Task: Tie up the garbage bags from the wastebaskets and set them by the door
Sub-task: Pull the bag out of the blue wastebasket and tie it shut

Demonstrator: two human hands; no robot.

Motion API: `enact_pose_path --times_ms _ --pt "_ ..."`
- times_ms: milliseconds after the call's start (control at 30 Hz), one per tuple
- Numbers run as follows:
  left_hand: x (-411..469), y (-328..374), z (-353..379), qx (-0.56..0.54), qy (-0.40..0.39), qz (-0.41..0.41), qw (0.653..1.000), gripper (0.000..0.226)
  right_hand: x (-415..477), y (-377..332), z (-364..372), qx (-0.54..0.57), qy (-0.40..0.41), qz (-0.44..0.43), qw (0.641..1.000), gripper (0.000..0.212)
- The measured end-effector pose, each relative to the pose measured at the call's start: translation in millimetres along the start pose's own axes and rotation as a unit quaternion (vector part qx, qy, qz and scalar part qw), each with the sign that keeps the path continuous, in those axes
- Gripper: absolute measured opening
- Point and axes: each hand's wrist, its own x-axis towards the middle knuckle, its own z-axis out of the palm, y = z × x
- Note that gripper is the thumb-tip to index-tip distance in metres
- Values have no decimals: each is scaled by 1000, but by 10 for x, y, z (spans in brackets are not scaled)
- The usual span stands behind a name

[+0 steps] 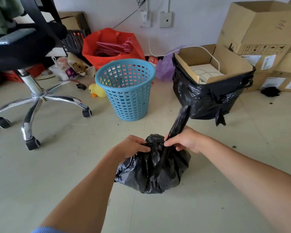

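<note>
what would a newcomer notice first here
Front and centre, the left hand and right hand grip the gathered top of a black garbage bag on the floor. Just behind stands a bright blue wastebasket, and a red bag of pink hangers sits by the wall.

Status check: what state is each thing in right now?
Bag: on floor, neck bunched.
Left hand: grips the neck.
Right hand: grips a raised tail.
Basket: upright, unlined.
Box: open, wrapped in black plastic.
Red bag: open, holds hangers.
</note>
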Motion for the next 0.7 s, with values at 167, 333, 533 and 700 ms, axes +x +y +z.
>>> enact_pose_path --times_ms 167,333,533,700 --pt "23 85 69 15 -29 5 999 18 38 86 74 -338 145 -168 915 17" --pt "3 187 116 1 -89 4 996 9 -6 211 150 -556 209 -193 781 17" --pt "-10 70 148 -26 -118 -33 992 3 116 343 217 -395 216 -104 887 5" --pt "18 -110 12 -55 -69 -70 994 19 215 265 164 -27 115 -11 993 19"
